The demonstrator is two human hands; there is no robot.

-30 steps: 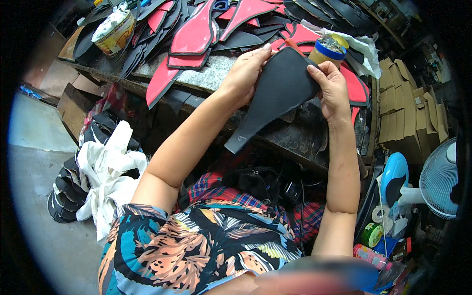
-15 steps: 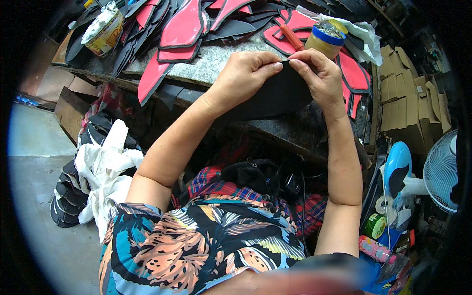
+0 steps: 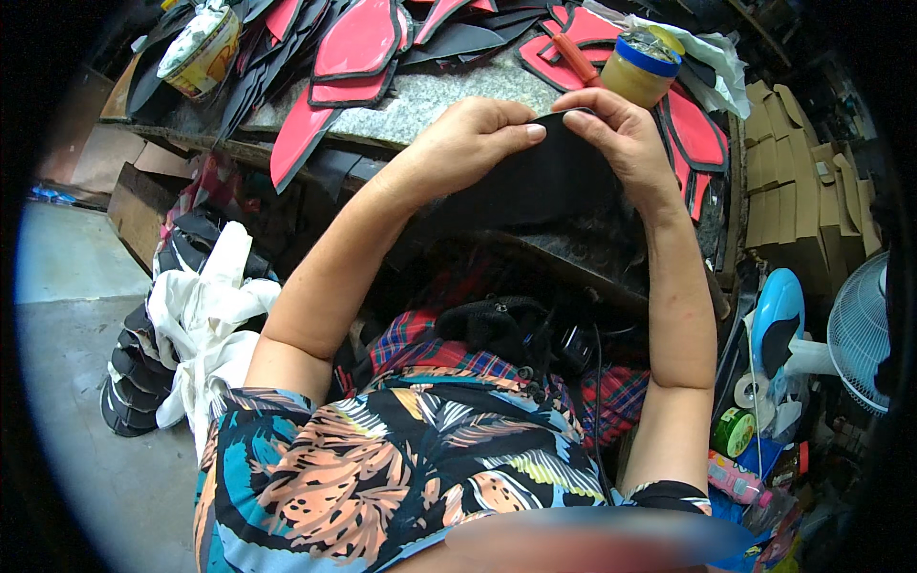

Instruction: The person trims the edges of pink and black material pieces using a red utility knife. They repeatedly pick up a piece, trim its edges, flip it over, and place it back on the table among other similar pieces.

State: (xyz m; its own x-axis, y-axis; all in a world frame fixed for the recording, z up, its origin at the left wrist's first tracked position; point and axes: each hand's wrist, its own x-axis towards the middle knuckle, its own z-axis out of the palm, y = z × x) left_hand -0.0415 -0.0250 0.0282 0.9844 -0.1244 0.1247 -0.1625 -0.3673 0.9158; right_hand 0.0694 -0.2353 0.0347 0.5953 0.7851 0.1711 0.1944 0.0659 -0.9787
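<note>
Between both hands, over the near edge of the workbench, hangs a flat, flexible black piece of material (image 3: 540, 186). My left hand (image 3: 473, 141) pinches its upper edge between thumb and fingers. A short way to the right, my right hand (image 3: 626, 138) pinches the same edge, thumb in front. A thin stretch of that edge shows between the two thumbs. The lower part of the piece blends into the dark bench front, so its full outline is hard to make out.
Red cut panels with black borders (image 3: 358, 43) lie on the worktop. Behind my right hand are a red-handled tool (image 3: 575, 59) and a blue-rimmed jar (image 3: 642, 72). A tub (image 3: 201, 57) stands far left. Cardboard pieces (image 3: 798, 181) and a fan (image 3: 858, 329) are at right; white cloth (image 3: 205, 315) lies left.
My thumbs have moved slightly apart along the black piece's upper edge, the right hand shifting rightward. Both hands keep their pinch. The whole view has shifted a little.
</note>
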